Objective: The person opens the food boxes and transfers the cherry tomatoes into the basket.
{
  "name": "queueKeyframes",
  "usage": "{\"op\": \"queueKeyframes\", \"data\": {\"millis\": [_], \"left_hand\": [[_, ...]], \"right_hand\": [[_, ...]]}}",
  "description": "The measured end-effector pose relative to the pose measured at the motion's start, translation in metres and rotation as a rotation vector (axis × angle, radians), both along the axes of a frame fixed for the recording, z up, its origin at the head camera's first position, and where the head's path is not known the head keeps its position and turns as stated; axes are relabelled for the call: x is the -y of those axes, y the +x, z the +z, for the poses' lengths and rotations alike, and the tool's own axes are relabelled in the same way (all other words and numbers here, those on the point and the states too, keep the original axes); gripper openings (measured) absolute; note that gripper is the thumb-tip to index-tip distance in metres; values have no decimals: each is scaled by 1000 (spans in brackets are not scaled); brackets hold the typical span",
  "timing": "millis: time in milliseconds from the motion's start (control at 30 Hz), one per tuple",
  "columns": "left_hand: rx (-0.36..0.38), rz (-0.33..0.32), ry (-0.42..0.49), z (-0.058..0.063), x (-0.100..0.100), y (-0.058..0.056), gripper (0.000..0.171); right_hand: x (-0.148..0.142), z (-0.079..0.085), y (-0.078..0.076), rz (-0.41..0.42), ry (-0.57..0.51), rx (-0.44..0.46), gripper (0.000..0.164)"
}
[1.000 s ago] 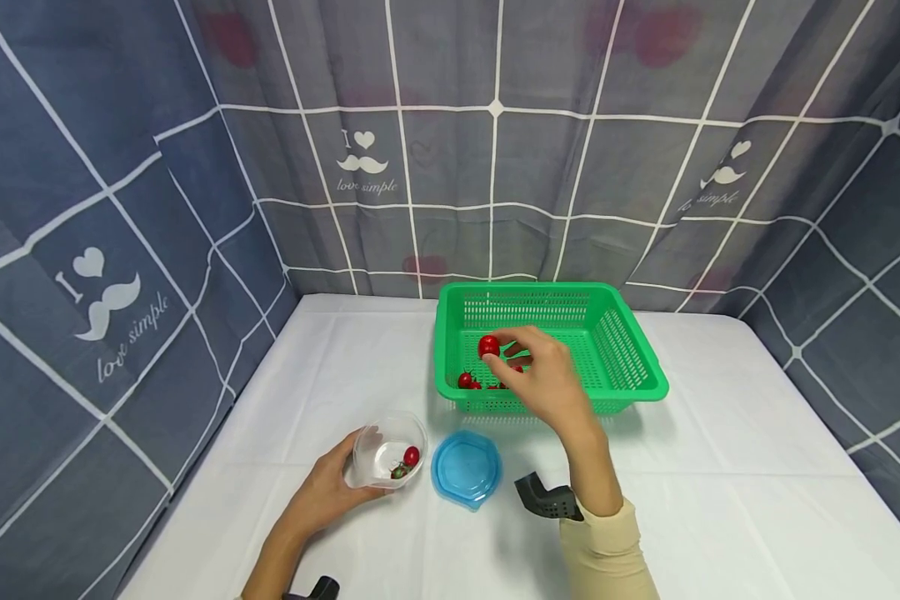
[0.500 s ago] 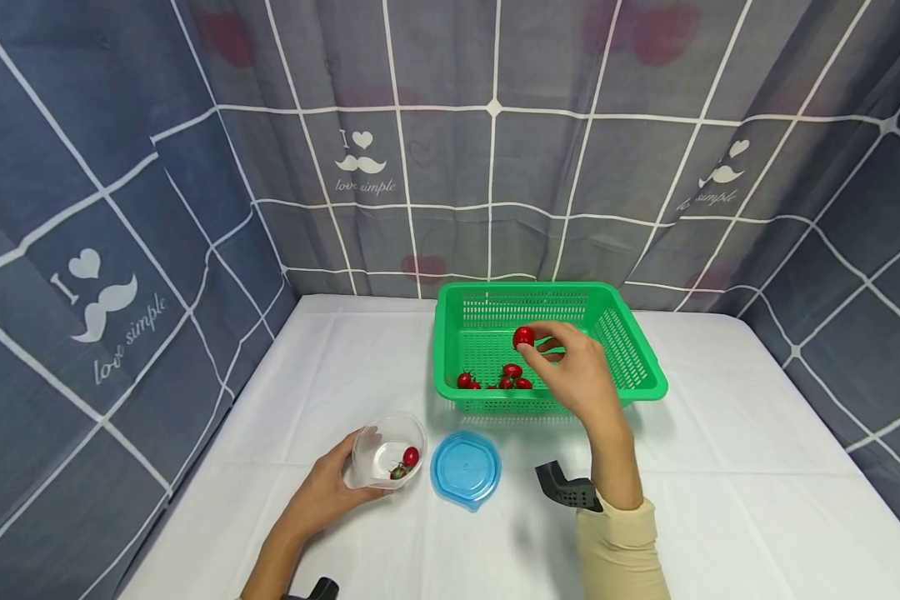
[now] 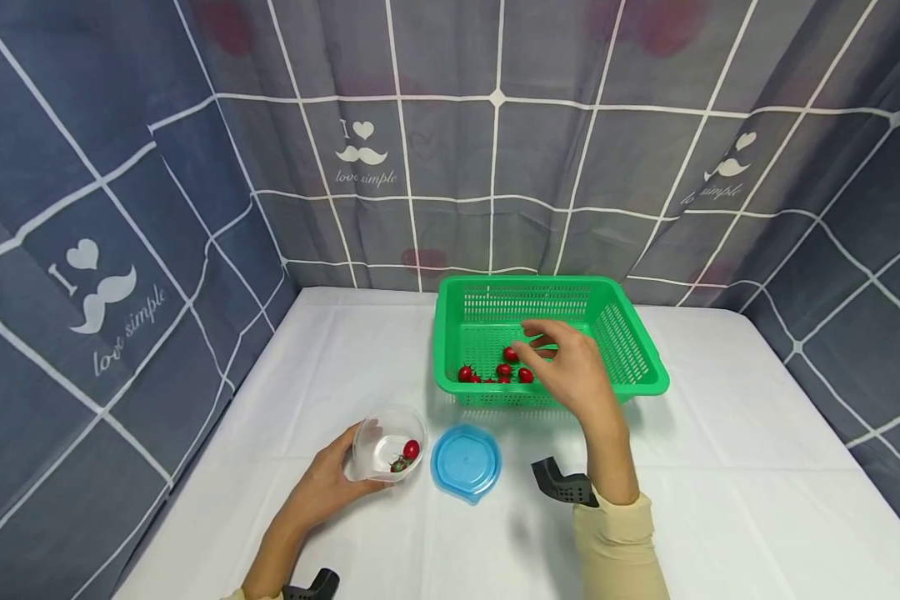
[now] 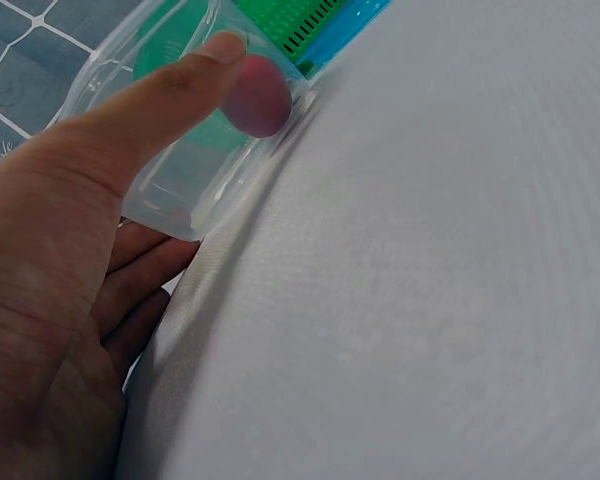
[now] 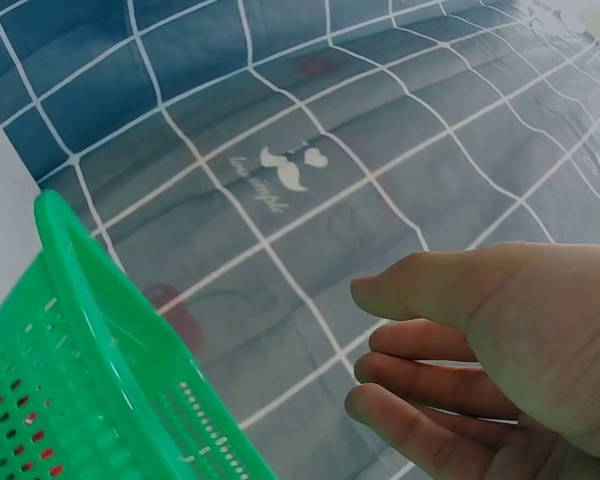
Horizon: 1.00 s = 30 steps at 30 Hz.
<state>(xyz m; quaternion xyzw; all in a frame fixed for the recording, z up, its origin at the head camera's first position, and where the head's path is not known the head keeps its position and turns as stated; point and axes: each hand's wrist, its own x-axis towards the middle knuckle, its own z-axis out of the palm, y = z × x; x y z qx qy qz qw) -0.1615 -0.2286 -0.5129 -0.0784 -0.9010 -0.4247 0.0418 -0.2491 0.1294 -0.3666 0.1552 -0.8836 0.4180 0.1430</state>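
Observation:
My left hand [image 3: 333, 487] grips a clear plastic container [image 3: 375, 446] by its side, thumb near me and fingers beyond. Inside it lie red cherry tomatoes [image 3: 411, 449], one showing a green stem. In the left wrist view my thumb lies along the container's wall [image 4: 170, 190], in front of a tomato [image 4: 260, 97]. Over the green basket [image 3: 645, 388] hovers my right hand [image 3: 570, 371], thumb and fingers apart with nothing between them. Several cherry tomatoes [image 3: 503, 370] lie at the basket's near left; one [image 3: 511, 354] is just beside the right thumb.
A blue lid [image 3: 466, 461] lies on the white tabletop [image 3: 735, 467] between the container and the basket. Grey checked curtains [image 3: 450, 158] enclose the table at the back and both sides.
My right hand moved right over the basket with a cherry tomato, then let it go; the tomato is now lower, among the others. The left hand still holds the container in place.

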Motion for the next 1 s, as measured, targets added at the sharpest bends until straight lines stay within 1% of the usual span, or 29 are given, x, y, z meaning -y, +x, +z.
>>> {"op": "queueKeyframes", "data": {"millis": [167,500,633,733,1000], "left_hand": [[-8,-11,4,3,0,-4,100],[-3,-2,12,2,-1,-2,98],[-8,-1,10,2,0,-1,98],[-12,-5,9,1,0,-1,98],[-4,-13,6,1,0,0,99]], "right_hand": [[8,1,1,36,3,-1,35],[31,-4,4,126,-23,4,28],[44,-9,4,210,-47,-2,23],[57,-13,6,281,-42,1,21],[95,-25,17,462,99,42,23]]}}
